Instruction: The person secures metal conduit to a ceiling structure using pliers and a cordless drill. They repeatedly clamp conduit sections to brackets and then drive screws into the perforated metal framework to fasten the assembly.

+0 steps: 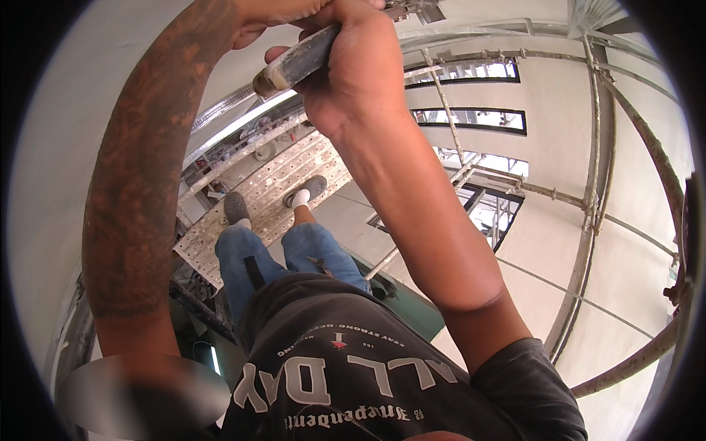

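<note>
Bare forearms point(430, 195) rose closest to me. I saw the right hand point(360, 62), its fingers curled round a grey handle point(307, 56) high above the perforated platform point(279, 169); the left hand point(276, 12), just beside it, was cut by the upper edge, so I couldn't tell its fingers' state.

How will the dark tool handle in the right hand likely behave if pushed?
The dark tool handle is probably stiff: its thick visible length shows no bend. Its smudged surface could be slippery. Its rounded pale end might let it roll.
</note>
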Action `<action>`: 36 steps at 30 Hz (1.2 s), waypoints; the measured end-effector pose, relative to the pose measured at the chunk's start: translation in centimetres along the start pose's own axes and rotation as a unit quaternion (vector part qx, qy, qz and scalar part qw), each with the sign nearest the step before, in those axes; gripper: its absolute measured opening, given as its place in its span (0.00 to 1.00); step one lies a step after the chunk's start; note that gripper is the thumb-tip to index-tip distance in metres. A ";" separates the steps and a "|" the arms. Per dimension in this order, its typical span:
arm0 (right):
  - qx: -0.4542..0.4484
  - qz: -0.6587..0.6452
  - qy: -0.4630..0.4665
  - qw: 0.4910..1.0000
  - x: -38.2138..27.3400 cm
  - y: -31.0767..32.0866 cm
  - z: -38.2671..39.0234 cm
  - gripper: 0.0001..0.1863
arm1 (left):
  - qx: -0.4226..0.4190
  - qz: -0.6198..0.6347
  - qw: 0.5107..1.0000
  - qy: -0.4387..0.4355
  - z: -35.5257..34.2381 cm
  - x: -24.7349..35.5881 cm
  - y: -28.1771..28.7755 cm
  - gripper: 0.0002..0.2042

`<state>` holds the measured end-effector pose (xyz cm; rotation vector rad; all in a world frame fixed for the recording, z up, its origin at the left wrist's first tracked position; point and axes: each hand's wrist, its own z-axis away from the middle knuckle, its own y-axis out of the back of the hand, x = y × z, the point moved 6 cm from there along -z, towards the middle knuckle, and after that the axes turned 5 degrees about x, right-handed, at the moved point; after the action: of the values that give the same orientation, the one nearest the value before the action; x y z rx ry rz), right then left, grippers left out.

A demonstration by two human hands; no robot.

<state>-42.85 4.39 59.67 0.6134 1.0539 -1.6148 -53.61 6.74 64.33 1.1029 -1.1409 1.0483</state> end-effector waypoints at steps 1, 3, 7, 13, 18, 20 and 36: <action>0.008 0.000 0.000 1.000 0.0 0.1 0.0 0.08 | 0.012 -0.004 1.000 -0.023 -0.5 -0.2 -0.1 0.13; 0.008 0.002 0.008 1.000 -0.5 -0.2 0.4 0.08 | 0.034 -0.012 0.997 -0.068 -1.6 -0.3 -0.1 0.12; 0.026 -0.008 0.009 1.000 -0.6 -1.0 1.2 0.08 | 0.008 -0.036 0.993 -0.111 -1.5 0.5 0.0 0.10; 0.019 -0.003 -0.001 1.000 -0.4 0.4 0.5 0.07 | -0.034 -0.063 0.982 -0.176 -3.4 -1.1 -1.2 0.11; -0.008 0.064 0.197 0.978 -0.9 -0.9 0.7 0.06 | -0.021 -0.110 0.990 -0.087 -1.6 1.2 -0.3 0.12; -0.034 0.068 0.200 0.977 -0.2 0.2 0.2 0.06 | -0.029 -0.071 0.989 -0.124 -1.2 0.5 -0.3 0.12; -0.017 0.141 0.073 0.987 -1.2 2.0 1.1 0.19 | -0.068 0.110 0.992 -0.009 0.8 -3.3 -1.8 0.19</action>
<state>-40.51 3.96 60.51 0.8279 1.0469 -1.3186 -52.35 5.47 60.90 0.8960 -1.3498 1.1135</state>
